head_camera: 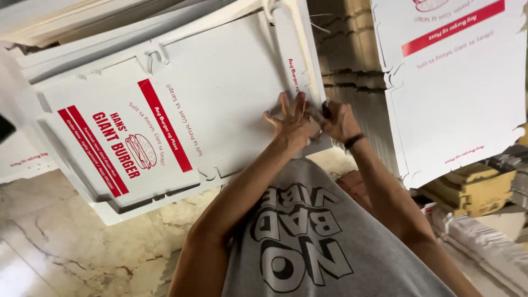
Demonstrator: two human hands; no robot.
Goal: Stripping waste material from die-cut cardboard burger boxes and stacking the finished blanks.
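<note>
- presently, left hand [291, 122]: centre of the frame, fingers spread and pressed flat on the near right edge of the flat white box blank [220, 110]; open, nothing clamped.
- right hand [338, 122]: just beside the left, fingers curled together at the same edge where a side flap [300, 60] meets the panel; it looks pinched on that flap's corner, though the fingertips are partly hidden. a dark band sits on its wrist.
- box blank: white die-cut cardboard, lying tilted from the upper centre to the lower left of the frame; red stripes, red lettering and a small burger drawing at the left end; slots and tabs cut along its borders.
- progress, as judged: the main panel lies flat, only the long right flap seems raised along its crease; the other sides and the printed end look unfolded, so most of the forming appears left.
- beneath the blank: more flat white sheets showing at the upper left.
- second printed blank [456, 82]: upper right, well apart from the hands.
- brown cardboard stack [352, 60]: between the two blanks.
- folded yellowish boxes [476, 190]: right edge.
- marbled floor [66, 247]: lower left.
- grey printed shirt [313, 236]: bottom centre.
</note>
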